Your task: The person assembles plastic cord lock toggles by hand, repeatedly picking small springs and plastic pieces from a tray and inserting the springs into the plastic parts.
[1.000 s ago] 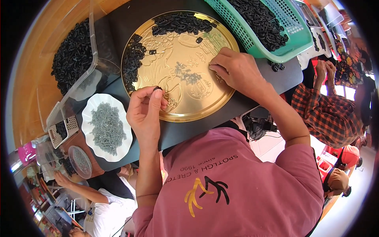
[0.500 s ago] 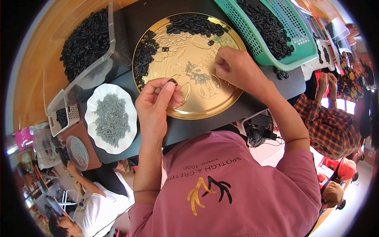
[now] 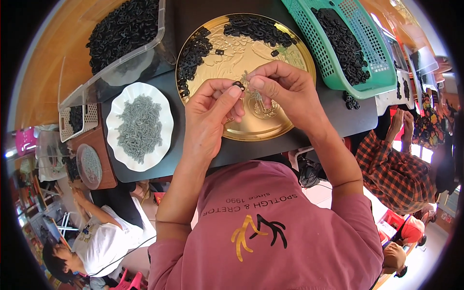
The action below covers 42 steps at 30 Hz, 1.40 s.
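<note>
Over the gold embossed tray (image 3: 251, 133), both hands are close together. My left hand (image 3: 212, 106) pinches a small black plastic piece (image 3: 239, 85) between thumb and fingers. Just to its right, the thumb and index finger of my right hand (image 3: 285, 92) are pressed together; whatever is at their tips is too small to name. Loose black plastic pieces (image 3: 261, 31) lie along the tray's far and left edges. Small translucent grey pieces (image 3: 258, 98) lie on the tray, partly hidden by my right hand.
Left of the tray, a white scalloped plate (image 3: 113, 137) bears a heap of grey pieces (image 3: 140, 126). A clear bin (image 3: 163, 29) of black parts stands beyond it. At right is a green basket (image 3: 328, 79) of black parts. Other people (image 3: 108, 215) sit at both sides.
My right hand has moved left from the tray's right side to meet my left hand. The left hand keeps its black piece. The whole view has shifted slightly.
</note>
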Each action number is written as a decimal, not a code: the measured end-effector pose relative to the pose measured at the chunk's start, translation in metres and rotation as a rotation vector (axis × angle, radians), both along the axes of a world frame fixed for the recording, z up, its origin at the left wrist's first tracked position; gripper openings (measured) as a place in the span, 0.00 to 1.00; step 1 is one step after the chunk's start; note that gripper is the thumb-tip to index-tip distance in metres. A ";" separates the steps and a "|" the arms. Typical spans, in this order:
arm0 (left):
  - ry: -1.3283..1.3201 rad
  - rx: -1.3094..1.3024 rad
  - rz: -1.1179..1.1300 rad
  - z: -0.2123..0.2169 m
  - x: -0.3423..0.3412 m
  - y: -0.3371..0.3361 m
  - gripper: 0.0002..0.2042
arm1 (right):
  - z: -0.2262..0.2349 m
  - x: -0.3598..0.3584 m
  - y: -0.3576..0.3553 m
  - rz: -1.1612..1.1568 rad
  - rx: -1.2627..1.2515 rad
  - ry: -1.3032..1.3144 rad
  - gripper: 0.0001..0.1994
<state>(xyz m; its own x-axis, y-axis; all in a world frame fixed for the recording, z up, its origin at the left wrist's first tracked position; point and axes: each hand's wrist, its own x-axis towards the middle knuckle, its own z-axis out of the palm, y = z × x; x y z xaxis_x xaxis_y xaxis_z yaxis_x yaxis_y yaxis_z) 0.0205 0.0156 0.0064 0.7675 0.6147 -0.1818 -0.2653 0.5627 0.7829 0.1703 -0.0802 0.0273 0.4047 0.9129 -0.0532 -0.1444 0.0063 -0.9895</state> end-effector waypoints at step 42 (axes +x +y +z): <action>0.005 0.072 0.022 0.001 -0.002 -0.005 0.06 | -0.001 -0.011 0.000 -0.078 -0.006 -0.494 0.09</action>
